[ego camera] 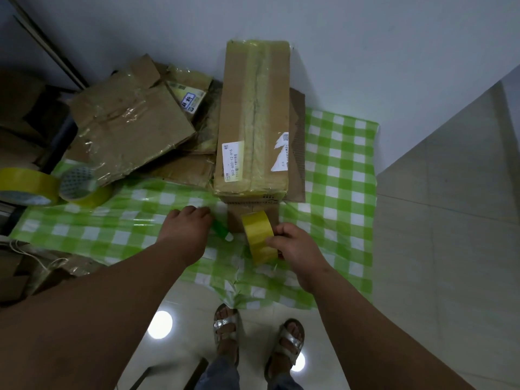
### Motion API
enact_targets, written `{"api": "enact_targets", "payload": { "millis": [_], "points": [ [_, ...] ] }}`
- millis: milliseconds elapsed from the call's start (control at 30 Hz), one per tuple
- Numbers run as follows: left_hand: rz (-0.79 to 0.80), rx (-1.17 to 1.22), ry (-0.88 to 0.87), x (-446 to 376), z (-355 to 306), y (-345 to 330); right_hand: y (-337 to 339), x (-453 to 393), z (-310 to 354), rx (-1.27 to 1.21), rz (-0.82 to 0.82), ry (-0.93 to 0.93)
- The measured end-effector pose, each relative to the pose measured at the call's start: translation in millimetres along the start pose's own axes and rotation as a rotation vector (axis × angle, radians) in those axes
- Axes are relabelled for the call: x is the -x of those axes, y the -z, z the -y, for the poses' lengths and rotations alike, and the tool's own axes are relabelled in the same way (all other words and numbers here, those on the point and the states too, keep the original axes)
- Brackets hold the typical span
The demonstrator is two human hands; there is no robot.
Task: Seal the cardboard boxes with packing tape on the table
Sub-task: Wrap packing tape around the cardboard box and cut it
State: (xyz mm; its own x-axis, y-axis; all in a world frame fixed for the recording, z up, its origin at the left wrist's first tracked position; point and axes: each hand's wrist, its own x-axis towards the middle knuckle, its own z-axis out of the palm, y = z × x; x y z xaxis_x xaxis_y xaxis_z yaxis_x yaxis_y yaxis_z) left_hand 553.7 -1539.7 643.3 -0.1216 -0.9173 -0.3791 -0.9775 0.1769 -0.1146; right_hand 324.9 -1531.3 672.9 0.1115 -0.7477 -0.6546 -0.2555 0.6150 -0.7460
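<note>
Looks like the long cardboard box (253,122) at 12 o'clock on the desk (337,170) already has tape down its top seam, right hand (295,246) grips the yellow tape roll (259,237) at its near end, left hand (188,229) rests loosely curled, holding nothing I can see, and the crumpled boxes (129,128) at 10 o'clock still look unsealed.

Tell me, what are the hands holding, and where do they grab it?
The right hand grips a yellow tape roll by its near edge. The left hand rests on the table beside a green thing; whether it holds it cannot be told.
</note>
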Motion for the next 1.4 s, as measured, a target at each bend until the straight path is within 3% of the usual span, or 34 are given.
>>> {"api": "enact_targets", "payload": {
  "millis": [200, 367, 567, 667, 833, 967, 1033, 1133, 1200, 1267, 1400],
  "points": [
    [-0.035, -0.081, -0.017, -2.8, -4.8, -4.5, 1.6, -0.3, -3.4, -0.007, -0.002, 0.005],
    [0.007, 0.068, 0.117, 8.0, -0.4, -2.4, -1.2, 0.6, 1.1, 0.004, -0.038, 0.094],
    [-0.105, 0.365, 0.125, 32.4, 9.1, 24.2, -9.0, 4.1, 19.7, 0.405, -0.001, 0.285],
    [-0.207, 0.376, 0.056, 39.2, 7.4, 47.0, -8.9, 11.4, 28.2, 0.549, 0.071, 0.28],
    [-0.141, 0.312, -0.001, 39.7, -13.4, 81.1, -8.2, 16.6, 32.1, 0.69, 0.122, 0.287],
    [-0.144, 0.324, -0.028, 37.1, -31.3, 84.1, -8.6, 13.3, 32.0, 0.696, 0.067, 0.363],
    [-0.179, 0.451, 0.026, 36.3, -35.5, 78.3, -7.5, 10.7, 31.2, 0.72, 0.053, 0.391],
    [-0.267, 0.817, 0.292, 36.1, -30.8, 65.4, -1.7, 9.1, 31.2, 0.671, 0.024, 0.388],
    [-0.236, 1.012, 0.431, 37.0, -25.7, 57.6, 4.9, 8.3, 29.8, 0.619, -0.023, 0.381],
    [-0.137, 1.18, 0.447, 37.9, -26.3, 54.3, 12.0, 7.9, 27.8, 0.559, -0.059, 0.347],
    [0.021, 1.28, 0.353, 32.7, -40.9, 58.1, 22.0, 8.9, 23.9, 0.417, -0.08, 0.268]
  ]
}}
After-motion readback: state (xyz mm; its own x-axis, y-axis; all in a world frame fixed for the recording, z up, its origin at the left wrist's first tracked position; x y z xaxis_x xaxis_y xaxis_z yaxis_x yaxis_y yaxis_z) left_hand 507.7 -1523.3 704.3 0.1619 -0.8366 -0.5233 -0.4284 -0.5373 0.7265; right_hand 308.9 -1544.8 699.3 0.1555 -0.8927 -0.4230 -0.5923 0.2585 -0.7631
